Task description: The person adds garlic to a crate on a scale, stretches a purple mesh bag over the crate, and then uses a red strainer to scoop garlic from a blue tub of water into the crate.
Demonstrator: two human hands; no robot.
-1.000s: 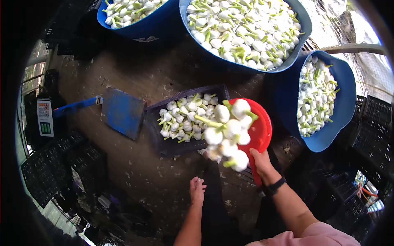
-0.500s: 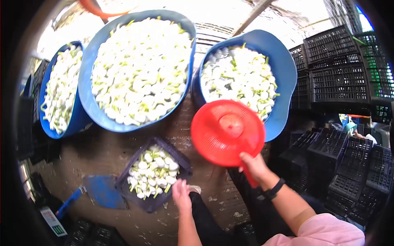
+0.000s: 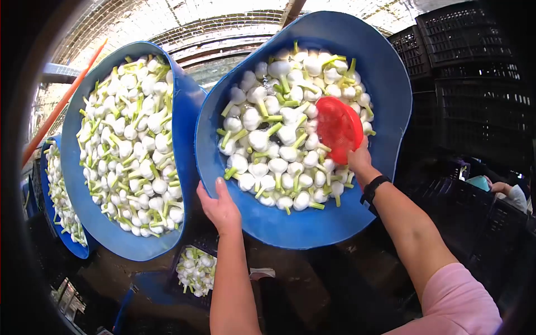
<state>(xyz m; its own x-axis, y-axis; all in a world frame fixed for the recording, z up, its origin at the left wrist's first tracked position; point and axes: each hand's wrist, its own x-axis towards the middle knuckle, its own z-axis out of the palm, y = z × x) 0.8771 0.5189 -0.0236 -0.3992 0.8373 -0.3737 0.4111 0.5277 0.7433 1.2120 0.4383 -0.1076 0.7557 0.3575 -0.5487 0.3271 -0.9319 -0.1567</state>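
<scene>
My right hand (image 3: 360,159) is closed on the handle of a red strainer (image 3: 338,129), which is tilted on its side among the white bulbs (image 3: 290,134) floating in the right blue tub (image 3: 301,231). The bulbs have short green stems and lie in water. My left hand (image 3: 222,209) is at the tub's left rim, fingers apart, holding nothing; whether it touches the rim is hard to tell.
A second blue tub (image 3: 70,151) full of bulbs stands left, and a third (image 3: 78,248) farther left. A dark crate (image 3: 177,273) of bulbs sits on the floor. Black crates (image 3: 477,106) are stacked right, near another person's arm (image 3: 501,186).
The view has moved closer to the right tub. The red strainer has gone from above its near edge down into the bulbs. My left hand has moved from beside the floor crate to the tub's rim.
</scene>
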